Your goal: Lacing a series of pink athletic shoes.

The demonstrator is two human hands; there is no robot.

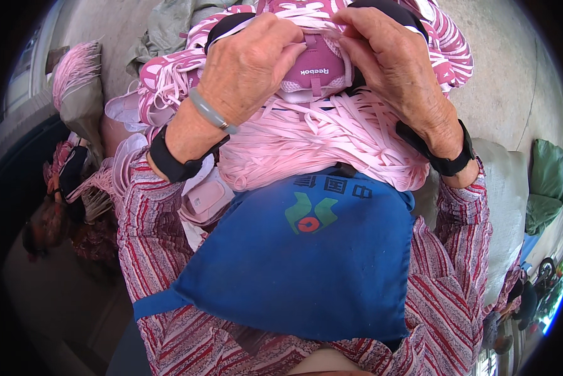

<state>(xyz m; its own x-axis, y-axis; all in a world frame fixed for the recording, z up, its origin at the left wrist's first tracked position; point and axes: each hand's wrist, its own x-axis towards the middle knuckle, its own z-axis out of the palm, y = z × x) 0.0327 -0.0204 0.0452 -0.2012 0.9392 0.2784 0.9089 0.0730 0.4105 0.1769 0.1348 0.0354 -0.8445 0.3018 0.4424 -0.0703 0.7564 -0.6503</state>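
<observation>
My left hand (pixel 250 62) is closed in a pinch at the left side of a dark pink shoe upper (pixel 316 66). Facing it, my right hand (pixel 397 72) pinches at the upper's right side. A pale pink shoelace (pixel 313 24) runs across between the fingertips of both hands, over the upper's lacing area. The fingertips partly cover where the lace enters the upper. Just below lies a thick heap of loose pink laces (pixel 325 141), spread over my lap on top of a blue apron (pixel 294 263).
More pink and white shoe uppers (pixel 168 78) are piled at the left, with others at the far right. A pink lace bundle (pixel 78 69) tops a grey sack on the left. Large pale sacks (pixel 507 188) and a green bag (pixel 545 182) stand right. Other people sit at both edges.
</observation>
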